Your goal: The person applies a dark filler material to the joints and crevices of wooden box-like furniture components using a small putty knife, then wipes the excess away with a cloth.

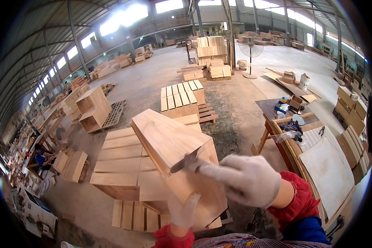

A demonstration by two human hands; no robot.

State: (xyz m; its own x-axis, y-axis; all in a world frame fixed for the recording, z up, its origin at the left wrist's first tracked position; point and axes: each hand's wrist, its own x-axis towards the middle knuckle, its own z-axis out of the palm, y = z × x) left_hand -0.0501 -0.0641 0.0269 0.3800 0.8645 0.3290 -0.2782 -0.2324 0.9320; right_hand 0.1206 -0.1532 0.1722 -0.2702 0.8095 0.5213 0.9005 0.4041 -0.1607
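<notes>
A pale wooden box lies tilted on top of other wooden boxes in front of me. My right hand, in a white glove, grips what looks like a putty knife. Its dark, stained blade touches the box near a corner, where a dark streak shows on the wood. My left hand, also gloved, holds the near part of the same box with the thumb raised along it. Some of its fingers are hidden.
To the right stands a workbench with plastic bags and small containers. Stacked boxes and a pallet are ahead; a standing fan is farther off. A person sits at the far left.
</notes>
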